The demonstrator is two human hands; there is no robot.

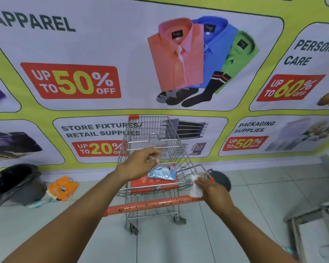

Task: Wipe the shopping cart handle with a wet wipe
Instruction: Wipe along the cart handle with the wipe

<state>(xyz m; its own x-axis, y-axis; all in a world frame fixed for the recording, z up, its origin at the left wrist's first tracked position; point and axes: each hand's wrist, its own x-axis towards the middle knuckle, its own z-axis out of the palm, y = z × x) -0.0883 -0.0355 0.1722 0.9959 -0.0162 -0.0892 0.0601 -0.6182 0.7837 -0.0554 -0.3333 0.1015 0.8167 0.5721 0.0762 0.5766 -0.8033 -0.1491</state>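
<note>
Pale glossy floor tiles run up to a wall covered by a printed sale banner (122, 54), and the shopping cart (156, 149) stands nose-in against it. From my seat, its handle (150, 204) is the thing that matters: a round orange bar, smooth plastic with dark scuffs, its long axis lying roughly nine-to-three across my view, tilted a little up toward three.

My right hand (213, 188) is closed on the wet wipe (195, 186), a crumpled white wad, soft and limp, pinched between thumb and fingers. It sits at the three o'clock end of the bar, the wipe's lower edge touching or just above the bar (blur makes me unsure which). So the whole unwiped length lies toward nine from the grip, and the right hand is plainly the nearer one.

My left hand (141, 164) hovers at twelve o'clock over the wire basket, fingertips drawn together, possibly on a small scrap I cannot make out. Just below it a blue foil wipe packet (162, 172) rests on the red child-seat flap (152, 182).

Off at nine, a black bin bag (13, 183) and an orange pack (62, 188) lie on the tiles.
</note>
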